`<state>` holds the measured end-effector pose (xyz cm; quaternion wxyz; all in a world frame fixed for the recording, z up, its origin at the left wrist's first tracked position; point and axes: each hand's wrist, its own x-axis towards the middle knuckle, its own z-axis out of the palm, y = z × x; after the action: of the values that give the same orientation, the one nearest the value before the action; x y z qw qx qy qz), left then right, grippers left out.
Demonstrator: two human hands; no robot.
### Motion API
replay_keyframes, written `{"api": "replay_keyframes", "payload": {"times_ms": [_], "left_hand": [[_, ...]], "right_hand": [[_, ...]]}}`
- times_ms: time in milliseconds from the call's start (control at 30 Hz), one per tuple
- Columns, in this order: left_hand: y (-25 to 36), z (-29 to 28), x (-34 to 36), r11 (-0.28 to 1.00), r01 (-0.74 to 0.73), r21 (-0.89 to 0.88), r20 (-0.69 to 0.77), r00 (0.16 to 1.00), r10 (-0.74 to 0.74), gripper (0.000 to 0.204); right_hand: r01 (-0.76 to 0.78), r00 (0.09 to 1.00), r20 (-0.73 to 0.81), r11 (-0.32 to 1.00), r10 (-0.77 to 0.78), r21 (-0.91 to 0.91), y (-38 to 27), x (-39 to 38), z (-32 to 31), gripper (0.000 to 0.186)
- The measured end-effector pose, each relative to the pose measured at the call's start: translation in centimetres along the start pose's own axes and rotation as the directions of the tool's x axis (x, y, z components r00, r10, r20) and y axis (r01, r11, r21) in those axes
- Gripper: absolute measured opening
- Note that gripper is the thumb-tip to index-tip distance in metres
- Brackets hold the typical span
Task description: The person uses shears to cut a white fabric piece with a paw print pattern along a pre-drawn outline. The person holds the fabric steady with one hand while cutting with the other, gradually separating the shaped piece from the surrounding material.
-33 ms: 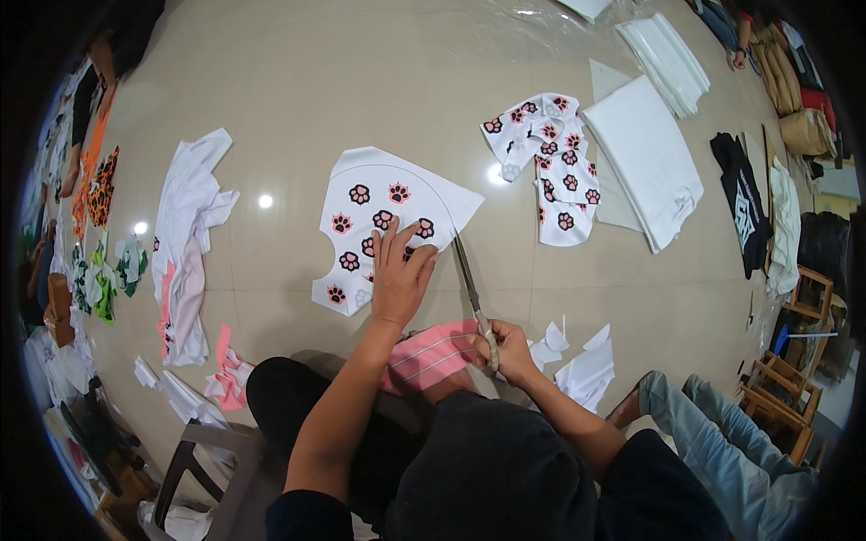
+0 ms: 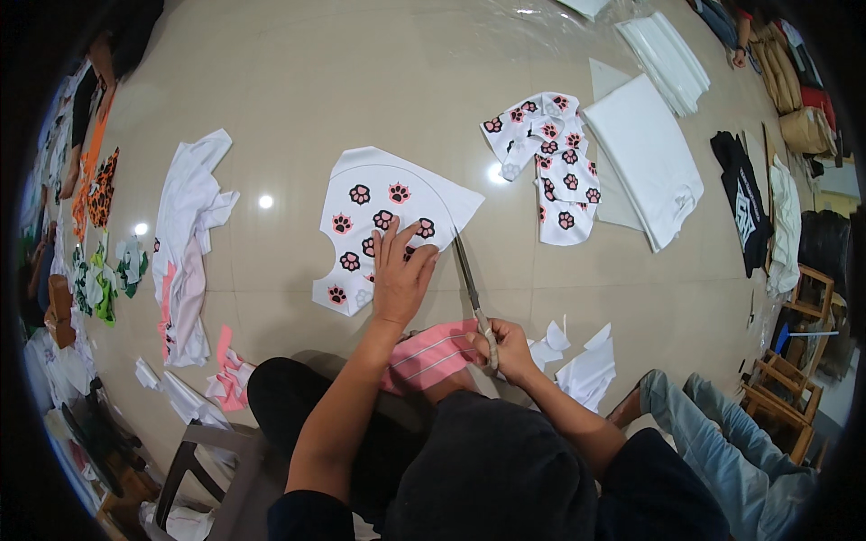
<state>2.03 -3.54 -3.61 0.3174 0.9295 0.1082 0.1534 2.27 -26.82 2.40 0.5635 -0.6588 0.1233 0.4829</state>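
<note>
A white piece of cloth with black-and-pink paw prints (image 2: 361, 195) lies flat on the tiled floor in front of me. A thin drawn line curves along its upper edge. My left hand (image 2: 401, 275) rests on it with the fingers stretched out, pressing it down. Long scissors (image 2: 466, 276) are in my right hand (image 2: 508, 350), its fingers closed round the handles. Their tips touch the cloth's right edge near the drawn line. Pink striped cloth (image 2: 431, 359) is by my lap, partly hidden by my arms and head.
More paw-print pieces (image 2: 566, 171) lie to the far right, beside folded white cloth (image 2: 645, 153). White cloth (image 2: 185, 234) and pink scraps (image 2: 230, 379) are at the left. White scraps (image 2: 586, 370) lie near my right arm. A chair (image 2: 203, 460) and another person's legs (image 2: 695, 433) flank me.
</note>
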Motion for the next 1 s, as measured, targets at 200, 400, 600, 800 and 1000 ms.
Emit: {"api": "replay_keyframes", "payload": {"times_ms": [200, 400, 600, 800, 1000], "left_hand": [[0.0, 0.1, 0.0, 1.000, -0.007, 0.013, -0.005, 1.000, 0.007, 0.013], [0.0, 0.0, 0.0, 1.000, -0.008, 0.011, -0.007, 1.000, 0.008, 0.013], [0.0, 0.0, 0.0, 1.000, -0.005, 0.016, -0.006, 1.000, 0.006, 0.013], [0.0, 0.1, 0.0, 1.000, -0.008, 0.010, -0.008, 1.000, 0.008, 0.013], [0.0, 0.1, -0.1, 1.000, -0.004, 0.012, -0.004, 1.000, 0.004, 0.013]], "right_hand": [[0.018, 0.999, -0.050, 0.997, -0.014, 0.080, 0.4, 0.5, 1.1, 0.024], [0.006, 0.999, -0.052, 0.994, 0.000, 0.110, 0.4, 0.6, 1.5, 0.025], [0.007, 0.998, -0.055, 0.995, -0.001, 0.101, -0.1, 0.3, 2.0, 0.027], [0.037, 0.999, -0.044, 0.993, -0.033, 0.110, 0.4, 0.5, 2.1, 0.022], [0.040, 0.999, -0.034, 0.994, -0.037, 0.101, 0.4, 0.4, 2.4, 0.020]]}}
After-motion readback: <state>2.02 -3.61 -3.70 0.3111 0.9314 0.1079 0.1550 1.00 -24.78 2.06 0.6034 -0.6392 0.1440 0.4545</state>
